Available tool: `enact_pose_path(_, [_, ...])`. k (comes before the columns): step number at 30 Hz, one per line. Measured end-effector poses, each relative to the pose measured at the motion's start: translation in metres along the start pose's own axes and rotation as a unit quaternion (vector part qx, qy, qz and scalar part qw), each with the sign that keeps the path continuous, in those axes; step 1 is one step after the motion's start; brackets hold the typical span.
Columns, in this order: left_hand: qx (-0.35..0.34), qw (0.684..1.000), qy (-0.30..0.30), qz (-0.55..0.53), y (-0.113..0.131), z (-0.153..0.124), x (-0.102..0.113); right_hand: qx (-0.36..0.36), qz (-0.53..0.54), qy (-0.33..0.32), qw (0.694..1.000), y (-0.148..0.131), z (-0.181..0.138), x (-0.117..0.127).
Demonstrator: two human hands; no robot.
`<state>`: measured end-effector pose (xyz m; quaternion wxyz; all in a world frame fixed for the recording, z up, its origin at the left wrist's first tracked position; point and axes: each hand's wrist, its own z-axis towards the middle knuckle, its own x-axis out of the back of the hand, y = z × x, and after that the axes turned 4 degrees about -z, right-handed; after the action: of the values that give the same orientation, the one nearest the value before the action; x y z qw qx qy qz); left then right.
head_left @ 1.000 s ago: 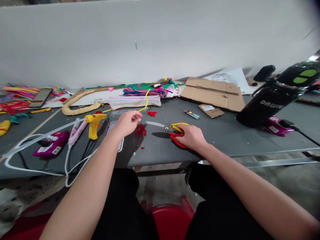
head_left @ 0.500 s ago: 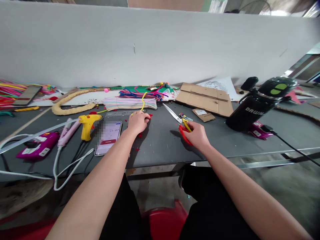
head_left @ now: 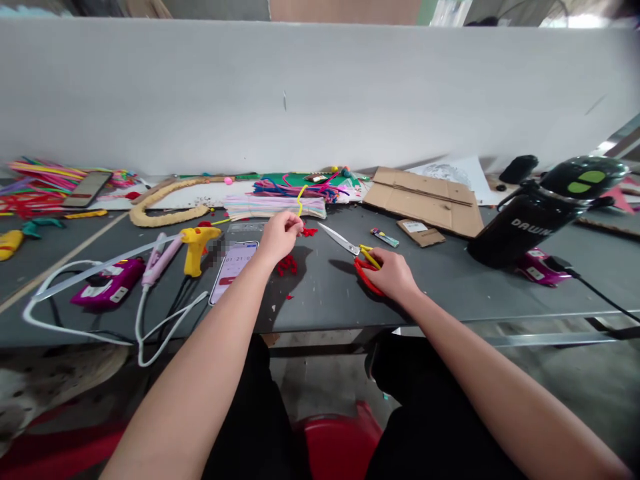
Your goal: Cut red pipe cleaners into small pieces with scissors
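Observation:
My left hand (head_left: 281, 235) is closed in a pinch on a thin yellow pipe cleaner (head_left: 301, 200), whose bent free end rises above the fingers. In my right hand (head_left: 393, 270) is a pair of scissors (head_left: 341, 240) with red and yellow handles. Their silver blades look closed and point up and left toward my left hand, with a gap between the tip and my fingers. Small red fuzzy scraps (head_left: 287, 265) lie on the grey table under and beside my left hand. A bundle of pastel pipe cleaners (head_left: 250, 207) lies just behind it.
A phone (head_left: 231, 270) and a yellow hot glue gun (head_left: 196, 250) are on the left, with a purple power strip (head_left: 111, 285) and cables. Cardboard (head_left: 425, 200) rests at the back right, near a black bottle (head_left: 520, 223). A white partition (head_left: 300, 100) bounds the table's far side.
The view has shifted, so the table's things appear farther right. My right hand has brought the scissors left and slightly nearer to me. My left hand has risen a little with the yellow pipe cleaner.

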<state>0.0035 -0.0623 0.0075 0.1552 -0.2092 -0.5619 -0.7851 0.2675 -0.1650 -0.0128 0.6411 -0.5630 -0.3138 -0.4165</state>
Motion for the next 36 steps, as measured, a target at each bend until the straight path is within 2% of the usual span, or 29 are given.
enact_pose_path(3, [-0.011,0.998,-0.057,0.008,-0.004,-0.009,0.015,0.019,-0.024,-0.011,0.999,0.003,-0.002,0.000])
enact_pose_path(6, [0.014,0.992,-0.128,0.009,-0.002,-0.020,0.026,0.046,-0.064,-0.021,0.997,0.005,-0.003,0.001])
enact_pose_path(8, [0.037,0.989,-0.143,-0.007,0.002,-0.025,0.029,0.059,-0.089,-0.028,0.994,0.005,-0.004,0.002])
enact_pose_path(11, [0.041,0.992,-0.119,-0.006,0.008,-0.029,0.029,0.073,-0.106,-0.034,0.991,0.004,-0.005,0.003])
enact_pose_path(15, [0.004,0.995,-0.100,0.000,0.010,-0.029,0.027,0.073,-0.114,-0.039,0.990,0.002,-0.004,0.004])
enact_pose_path(25, [-0.027,0.994,-0.101,0.010,0.014,-0.031,0.021,0.057,-0.107,-0.027,0.992,0.000,-0.005,0.002])
enact_pose_path(29, [-0.023,0.994,-0.097,-0.043,0.018,-0.029,0.016,0.048,-0.084,-0.012,0.995,0.001,-0.006,0.001])
enact_pose_path(36, [0.049,0.976,-0.058,-0.205,0.026,-0.029,0.004,0.038,-0.002,0.007,0.999,0.001,-0.007,0.000])
